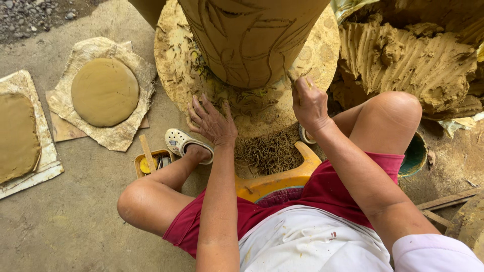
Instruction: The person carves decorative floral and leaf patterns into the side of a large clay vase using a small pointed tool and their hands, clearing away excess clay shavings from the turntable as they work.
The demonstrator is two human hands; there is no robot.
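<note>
Seated potter at a turntable, seen from above. A large clay vessel point(249, 38) with incised lines is carried at 12 o'clock on a round turntable point(174, 65) strewn with clay trimmings. The left hand point(212, 121) is laid released, fingers spread, on the turntable rim just below the vessel. The right hand point(308, 103) is clenched around a thin carving tool point(294, 76), whose tip is set at the vessel's base. A pile of trimmings point(269, 151) is seen at 6 o'clock of the turntable; a flat clay disc point(105, 91) lies at 9 o'clock on the floor; a clay mass point(408, 60) is heaped at 2 o'clock.
</note>
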